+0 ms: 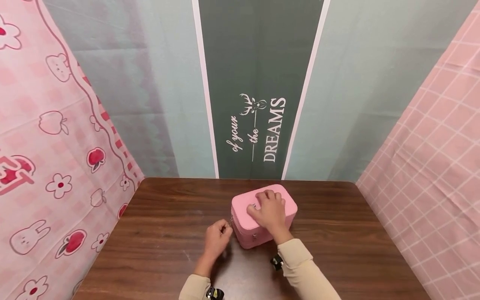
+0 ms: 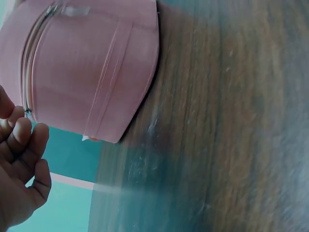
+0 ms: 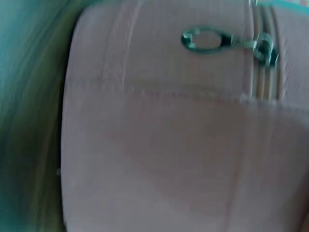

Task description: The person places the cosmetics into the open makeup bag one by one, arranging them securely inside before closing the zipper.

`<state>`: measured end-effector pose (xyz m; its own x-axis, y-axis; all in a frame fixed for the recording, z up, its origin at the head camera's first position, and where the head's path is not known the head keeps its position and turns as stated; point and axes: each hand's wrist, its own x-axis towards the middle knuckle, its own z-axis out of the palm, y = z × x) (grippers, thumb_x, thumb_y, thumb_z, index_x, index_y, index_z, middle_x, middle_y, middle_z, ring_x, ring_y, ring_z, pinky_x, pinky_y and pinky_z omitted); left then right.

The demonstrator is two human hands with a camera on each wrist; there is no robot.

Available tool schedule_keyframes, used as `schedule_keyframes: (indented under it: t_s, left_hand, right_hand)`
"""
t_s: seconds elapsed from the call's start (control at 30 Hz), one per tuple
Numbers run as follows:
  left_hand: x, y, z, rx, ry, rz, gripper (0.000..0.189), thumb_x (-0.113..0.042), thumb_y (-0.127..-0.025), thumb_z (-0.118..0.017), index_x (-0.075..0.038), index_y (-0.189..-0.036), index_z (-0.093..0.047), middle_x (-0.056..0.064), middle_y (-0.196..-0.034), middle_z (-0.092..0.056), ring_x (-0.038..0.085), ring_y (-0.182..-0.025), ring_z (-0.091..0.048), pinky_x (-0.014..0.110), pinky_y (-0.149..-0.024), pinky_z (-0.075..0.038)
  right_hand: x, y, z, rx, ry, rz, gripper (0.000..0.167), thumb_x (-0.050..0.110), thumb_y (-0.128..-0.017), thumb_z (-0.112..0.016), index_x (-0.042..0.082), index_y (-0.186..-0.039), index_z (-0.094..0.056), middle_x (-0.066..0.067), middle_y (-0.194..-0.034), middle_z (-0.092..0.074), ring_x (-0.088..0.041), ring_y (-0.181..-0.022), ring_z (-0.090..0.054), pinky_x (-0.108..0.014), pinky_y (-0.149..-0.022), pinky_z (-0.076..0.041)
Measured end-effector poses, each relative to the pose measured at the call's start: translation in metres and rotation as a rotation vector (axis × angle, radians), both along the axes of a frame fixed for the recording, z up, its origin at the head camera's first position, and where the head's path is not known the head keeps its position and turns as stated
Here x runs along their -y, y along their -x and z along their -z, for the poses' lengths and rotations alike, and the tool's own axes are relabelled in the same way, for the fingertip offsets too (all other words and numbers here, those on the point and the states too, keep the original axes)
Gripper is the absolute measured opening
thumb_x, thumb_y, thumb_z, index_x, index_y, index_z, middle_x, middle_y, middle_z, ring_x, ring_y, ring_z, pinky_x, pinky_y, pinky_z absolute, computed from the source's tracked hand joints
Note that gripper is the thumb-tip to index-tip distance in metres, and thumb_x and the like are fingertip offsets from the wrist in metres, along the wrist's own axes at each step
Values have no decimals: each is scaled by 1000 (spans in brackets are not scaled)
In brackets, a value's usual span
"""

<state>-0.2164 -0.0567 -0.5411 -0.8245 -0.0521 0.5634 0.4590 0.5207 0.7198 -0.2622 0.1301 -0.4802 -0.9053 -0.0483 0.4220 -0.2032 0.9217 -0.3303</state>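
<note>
A pink case (image 1: 243, 204) with a zipper round its side sits on the wooden table. At its left end my left hand (image 1: 218, 239) has its fingers curled at the zipper pull. The left wrist view shows the zipper slider (image 2: 28, 112) right at the fingertips of that left hand (image 2: 21, 159). My right hand (image 1: 271, 212) rests on the lid with thumb and fingers spread, beside a small metal fitting (image 1: 254, 205). Close up in the right wrist view, a second zipper pull (image 3: 207, 40) with an oval ring lies against the case wall (image 3: 159, 159).
The brown wooden table (image 1: 168, 258) reaches back to a grey-green curtain (image 1: 262, 50) with white lettering. Pink patterned cloth (image 1: 56, 146) hangs on the left, and pink checked cloth (image 1: 423, 146) on the right.
</note>
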Motion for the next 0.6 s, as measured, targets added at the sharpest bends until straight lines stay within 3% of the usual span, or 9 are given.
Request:
schedule_keyframes:
  t_s: [0.13,0.27,0.47,0.6]
  left_hand:
    - [-3,-3,0,-9,14,26,27,1,-65,-61,-19,-56,-44,-21,-55,-33,-3,-48,-33,15,-43,-25]
    - [-3,-4,0,-21,15,31,28,1,-65,-61,-19,-56,-44,-21,-55,-32,-3,-48,-32,14,-43,-25]
    - [-2,-5,0,-11,9,32,26,1,-66,-61,-18,-57,-45,-21,-55,-33,-3,-48,-33,15,-43,-25]
    - [-1,-5,-1,16,-16,32,25,2,-66,-60,-18,-57,-46,-20,-55,-35,-3,-48,-34,15,-43,-26]
  right_hand:
    - [10,-7,-2,32,37,138,50,48,-76,-54,8,-104,-65,-17,-111,-52,-37,-96,-41,-52,-79,-31]
    - [12,-10,-2,38,36,186,50,49,-77,-52,8,-105,-64,-17,-111,-50,-37,-96,-41,-52,-78,-31]
    - [10,-12,-2,28,27,170,49,47,-77,-53,8,-105,-64,-16,-110,-51,-37,-96,-41,-52,-77,-31]
    - [5,-11,-7,70,6,98,50,47,-78,-56,7,-108,-62,-18,-111,-50,-37,-100,-40,-53,-79,-31]
